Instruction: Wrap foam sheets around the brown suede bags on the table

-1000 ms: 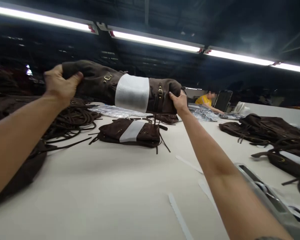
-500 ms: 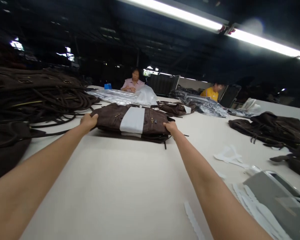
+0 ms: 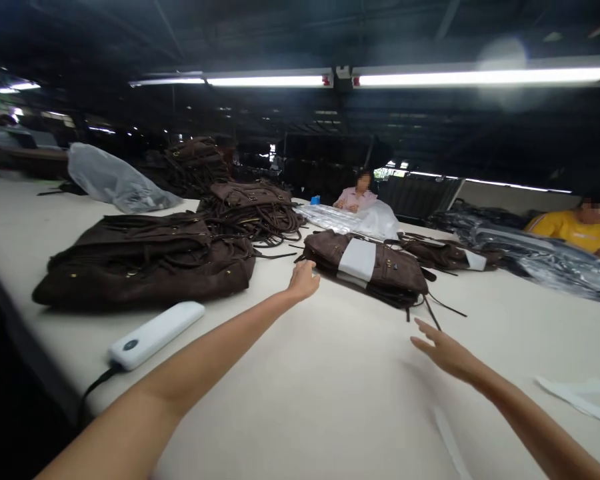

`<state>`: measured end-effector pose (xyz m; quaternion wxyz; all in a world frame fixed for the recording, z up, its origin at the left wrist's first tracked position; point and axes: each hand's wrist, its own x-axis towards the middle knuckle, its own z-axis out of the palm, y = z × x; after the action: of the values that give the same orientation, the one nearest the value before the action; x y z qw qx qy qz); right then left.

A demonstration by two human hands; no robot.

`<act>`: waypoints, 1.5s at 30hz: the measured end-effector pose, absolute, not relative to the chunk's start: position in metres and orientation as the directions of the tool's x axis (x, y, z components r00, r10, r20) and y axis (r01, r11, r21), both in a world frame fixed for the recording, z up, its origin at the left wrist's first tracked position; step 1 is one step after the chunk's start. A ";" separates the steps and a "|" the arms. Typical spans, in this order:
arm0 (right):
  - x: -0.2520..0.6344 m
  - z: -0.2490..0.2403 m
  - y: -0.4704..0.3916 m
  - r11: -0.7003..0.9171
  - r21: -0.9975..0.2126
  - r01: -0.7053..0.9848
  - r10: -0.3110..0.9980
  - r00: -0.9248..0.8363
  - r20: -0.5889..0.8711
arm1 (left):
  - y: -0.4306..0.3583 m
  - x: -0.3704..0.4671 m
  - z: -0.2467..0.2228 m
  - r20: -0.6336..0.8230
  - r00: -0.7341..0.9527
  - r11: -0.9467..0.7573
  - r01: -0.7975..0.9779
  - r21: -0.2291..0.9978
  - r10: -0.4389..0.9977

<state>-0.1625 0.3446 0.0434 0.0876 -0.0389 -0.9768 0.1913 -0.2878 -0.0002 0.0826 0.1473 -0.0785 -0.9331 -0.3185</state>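
A dark brown bag lies on the pale table, with a white band wrapped round its middle and thin straps trailing from its right end. Just off its left end is my left hand, fingers partly curled and apart, holding nothing I can see. My right hand hovers in front of the bag's right end, fingers stretched out and free of it. A larger brown bag rests on the table to the left of my left hand.
Brown bags with tangled straps are heaped behind. A white device with a cable lies at the left edge. Clear plastic sits back left, wrapped goods at right, paper strips front right. Two people sit across the table.
Both hands have let go of the banded bag and drawn back from it. My view has turned left, bringing the larger bag and the white device into sight.
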 end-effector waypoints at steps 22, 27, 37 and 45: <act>-0.003 -0.039 0.275 0.987 -0.093 -0.129 -0.091 -0.938 0.335 | -0.217 -0.209 0.079 0.398 -0.916 0.998 -0.025 0.060 -0.047; -0.018 -0.072 0.254 0.943 -0.121 -0.311 -0.258 -0.909 0.327 | -0.234 -0.239 0.068 0.322 -0.941 0.993 -0.116 -0.013 -0.106; -0.020 -0.071 0.282 0.894 -0.072 -0.441 -0.381 -0.836 0.394 | -0.244 -0.281 0.095 0.255 -0.964 0.997 -0.069 0.020 -0.071; -0.024 -0.060 0.275 0.869 0.049 -0.492 -0.435 -0.714 0.549 | -0.253 -0.294 0.134 0.447 -0.885 0.991 -0.101 0.087 -0.130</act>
<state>-0.0237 0.2752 -0.0604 0.2833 0.2509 -0.9243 0.0504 -0.2941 -0.2525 0.1338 0.2324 0.0595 -0.9703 -0.0304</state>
